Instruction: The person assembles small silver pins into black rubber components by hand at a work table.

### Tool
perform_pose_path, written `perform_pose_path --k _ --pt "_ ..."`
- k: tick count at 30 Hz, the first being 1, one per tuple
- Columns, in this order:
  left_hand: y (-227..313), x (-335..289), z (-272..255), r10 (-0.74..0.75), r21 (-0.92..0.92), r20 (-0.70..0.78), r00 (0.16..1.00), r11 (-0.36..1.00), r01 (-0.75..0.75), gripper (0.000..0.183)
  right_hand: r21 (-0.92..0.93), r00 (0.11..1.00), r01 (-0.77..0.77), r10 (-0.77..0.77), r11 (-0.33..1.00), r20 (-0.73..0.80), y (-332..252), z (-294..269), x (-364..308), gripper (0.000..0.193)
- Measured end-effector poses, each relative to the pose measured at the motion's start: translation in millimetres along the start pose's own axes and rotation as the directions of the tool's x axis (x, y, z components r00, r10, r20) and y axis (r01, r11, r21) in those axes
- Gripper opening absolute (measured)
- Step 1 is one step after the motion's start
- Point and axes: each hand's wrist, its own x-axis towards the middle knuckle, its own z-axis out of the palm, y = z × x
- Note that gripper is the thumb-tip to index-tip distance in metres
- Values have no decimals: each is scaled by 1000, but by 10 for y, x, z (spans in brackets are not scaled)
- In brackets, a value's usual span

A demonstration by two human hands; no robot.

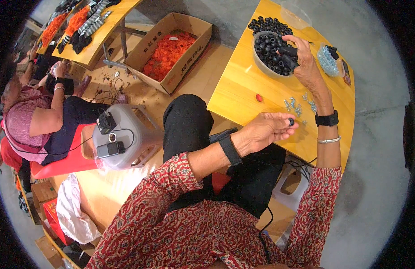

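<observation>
Right of centre: left hand (pixel 266 130), fingertips clamped on round black bead (pixel 291 122). Upper right: right hand (pixel 304 63) over bowl (pixel 266 71), grip unclear. Upper centre: cardboard box (pixel 192 59), dark printed lettering (pixel 153 41).

left hand (pixel 264 132) pinching; right hand (pixel 305 65) farther forward, curled
</observation>
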Motion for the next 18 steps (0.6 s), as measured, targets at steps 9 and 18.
perform_pose_path --k 9,18 --pt "-1 -2 11 11 0 25 1000 1000 -11 29 -86 979 172 -161 981 123 -54 15 55 34" --pt "12 -9 -12 21 7 37 999 1000 -21 31 -102 994 63 -53 993 96 -38 46 20 34"
